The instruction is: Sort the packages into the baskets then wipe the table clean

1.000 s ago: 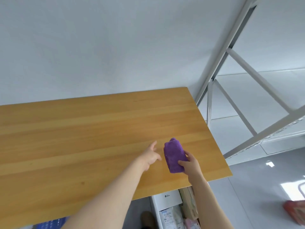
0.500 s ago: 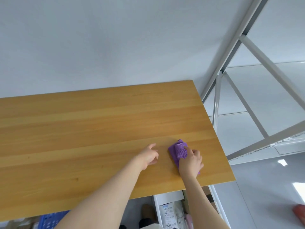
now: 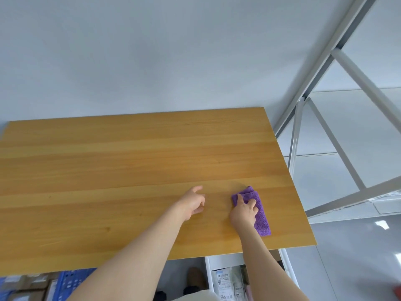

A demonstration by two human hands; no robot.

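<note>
My right grip (image 3: 244, 210) lies spread, fingers flat, pressing the cloth (image 3: 261, 220), a fuzzy purple microfibre oblong, folded, by the table's (image 3: 130, 159) right edge near the front corner. A second ago the cloth was held up off the smooth, honey-toned wood grain; now it lies flat. My left grip (image 3: 192, 203) rests beside it, loosely curled, holding nothing. Below the front edge, a white package (image 3: 223, 283) shows print, perhaps "005".

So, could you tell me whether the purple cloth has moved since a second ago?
Yes. The cloth came down from above the table and now lies flat on it under the right hand, near the table's right edge.
</note>
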